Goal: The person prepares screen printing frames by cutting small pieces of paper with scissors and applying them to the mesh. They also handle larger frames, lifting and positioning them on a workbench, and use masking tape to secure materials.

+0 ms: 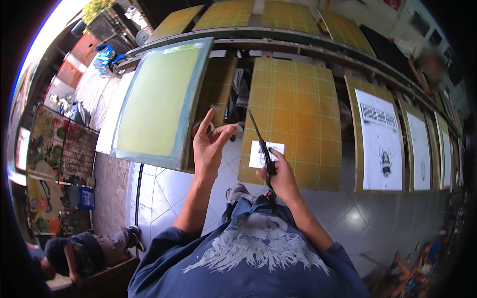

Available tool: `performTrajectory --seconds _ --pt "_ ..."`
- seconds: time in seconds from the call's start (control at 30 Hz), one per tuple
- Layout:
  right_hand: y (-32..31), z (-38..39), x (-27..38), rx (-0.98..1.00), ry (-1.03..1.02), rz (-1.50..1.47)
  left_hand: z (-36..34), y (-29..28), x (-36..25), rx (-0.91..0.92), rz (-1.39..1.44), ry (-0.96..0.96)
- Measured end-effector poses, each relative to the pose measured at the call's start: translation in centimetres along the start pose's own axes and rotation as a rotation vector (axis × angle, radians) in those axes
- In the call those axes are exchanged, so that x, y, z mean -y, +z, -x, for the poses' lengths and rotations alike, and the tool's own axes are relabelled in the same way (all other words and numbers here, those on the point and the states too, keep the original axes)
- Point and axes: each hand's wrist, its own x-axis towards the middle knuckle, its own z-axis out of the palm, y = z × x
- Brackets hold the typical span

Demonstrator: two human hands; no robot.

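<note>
My left hand [206, 149] is raised beside the framed screen [154, 99], fingers curled round a small roll [210, 128], apparently clear tape, with a short translucent strip at its fingertips. My right hand [278, 176] grips long black scissors [256, 129], pointed forward with the blades looking nearly shut. The scissors are over a checked yellow-brown board [298, 104], where a small white paper with a dark drawing [257, 155] lies near the lower left, partly hidden by scissors and hand.
Printed white sheets [377, 169] lie on boards to the right. More boards [223, 14] sit beyond a metal rail. A person [417, 59] is at the back right; another [69, 258] sits at lower left. Tiled floor [164, 193] lies below; a blue motorbike [105, 59] stands back left.
</note>
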Motion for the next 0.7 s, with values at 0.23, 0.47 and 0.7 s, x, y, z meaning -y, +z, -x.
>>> performTrajectory --seconds 0.23,0.47,0.7 --pt "9.9 -17.3 2.5 -0.102 -0.15 0.187 1.8 -5.6 0.3 -0.244 0.142 0.008" --pt "18.0 -26.8 4.8 -0.245 -0.198 0.736 2.7 -9.6 -0.2 -0.288 0.144 -0.034" --pt "20.5 -28.0 7.2 0.044 -0.187 1.1 0.9 -13.3 -0.9 -0.239 0.23 -0.088"
